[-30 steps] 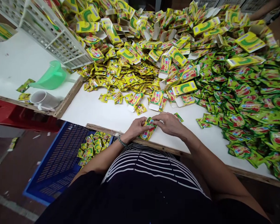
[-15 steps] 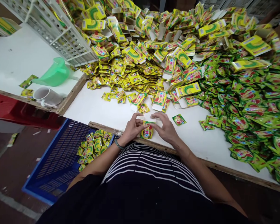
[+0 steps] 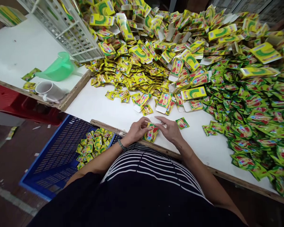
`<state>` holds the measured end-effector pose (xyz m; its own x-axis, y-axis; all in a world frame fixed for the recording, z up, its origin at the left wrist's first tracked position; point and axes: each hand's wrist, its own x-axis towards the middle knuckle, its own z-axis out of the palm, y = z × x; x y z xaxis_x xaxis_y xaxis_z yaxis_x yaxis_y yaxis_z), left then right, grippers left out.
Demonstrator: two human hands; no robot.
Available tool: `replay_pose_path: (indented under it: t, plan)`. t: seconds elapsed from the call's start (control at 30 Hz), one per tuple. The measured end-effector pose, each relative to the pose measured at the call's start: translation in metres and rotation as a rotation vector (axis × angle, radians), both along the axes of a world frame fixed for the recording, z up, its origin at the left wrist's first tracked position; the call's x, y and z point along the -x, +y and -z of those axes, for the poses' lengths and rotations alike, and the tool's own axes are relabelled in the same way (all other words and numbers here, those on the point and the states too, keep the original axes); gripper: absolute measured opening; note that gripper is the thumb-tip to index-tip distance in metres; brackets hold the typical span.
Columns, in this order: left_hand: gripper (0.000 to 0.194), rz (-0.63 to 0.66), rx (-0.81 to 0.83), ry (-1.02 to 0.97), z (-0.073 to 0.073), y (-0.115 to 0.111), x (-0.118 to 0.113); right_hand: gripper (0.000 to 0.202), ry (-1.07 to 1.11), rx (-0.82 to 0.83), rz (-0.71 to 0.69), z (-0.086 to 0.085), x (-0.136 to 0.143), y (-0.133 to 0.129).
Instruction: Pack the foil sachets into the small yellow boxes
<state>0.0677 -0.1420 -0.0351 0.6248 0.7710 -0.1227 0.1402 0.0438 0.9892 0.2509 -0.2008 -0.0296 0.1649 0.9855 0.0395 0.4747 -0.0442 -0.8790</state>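
A small yellow and green box [image 3: 150, 135] with a red print is at the table's front edge, between my two hands. My left hand [image 3: 137, 130] grips its left side, thumb on the upper part. My right hand [image 3: 169, 128] has its thumb and fingertips at the box's upper right. The top end of the box is partly hidden by the fingers. A single green sachet [image 3: 182, 123] lies just right of my right hand. Beyond my hands, a yellow sachet [image 3: 147, 110] and an open-ended box [image 3: 164, 101] rest on the white table [image 3: 94, 105].
Yellow sachets [image 3: 132, 75], green sachets [image 3: 253, 119] and yellow boxes [image 3: 222, 31] are heaped across the back and right. At left are a white crate [image 3: 73, 37], a green scoop [image 3: 61, 69] and a white mug [image 3: 49, 91]. A blue crate [image 3: 54, 164] holding boxes stands below the edge.
The box between my hands is more tilted, and its white top flap no longer shows clearly. My fingers have closed in around its upper end. The view has shifted slightly.
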Motion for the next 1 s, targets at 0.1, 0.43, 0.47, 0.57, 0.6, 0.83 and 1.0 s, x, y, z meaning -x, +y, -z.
replay_pose_path:
  t: [0.1,0.43,0.47,0.57,0.6,0.83,1.0]
  plan:
    - [0.053,-0.04,0.188,-0.087,0.004,-0.001,-0.002,0.026,-0.014,-0.005,-0.11,-0.008,0.001,0.0]
    - [0.055,-0.028,0.245,-0.1,0.001,-0.003,-0.002,0.019,0.12,0.284,-0.075,-0.02,-0.007,0.013]
    - [0.055,-0.029,0.235,-0.097,0.001,-0.003,-0.002,0.018,0.121,0.303,-0.103,-0.021,-0.009,0.015]
    - [0.057,-0.031,0.186,-0.084,0.003,-0.004,-0.002,0.018,0.067,0.28,-0.153,-0.023,-0.013,0.014]
    - [0.057,-0.024,0.164,-0.079,0.004,-0.004,-0.002,0.018,0.053,0.261,-0.162,-0.022,-0.014,0.012]
    - [0.051,0.038,-0.019,-0.038,0.009,-0.004,-0.001,0.02,-0.074,0.145,-0.247,-0.02,-0.019,0.01]
    - [0.052,0.018,-0.102,0.005,0.007,-0.006,0.003,0.023,-0.165,-0.003,-0.379,-0.015,-0.023,0.008]
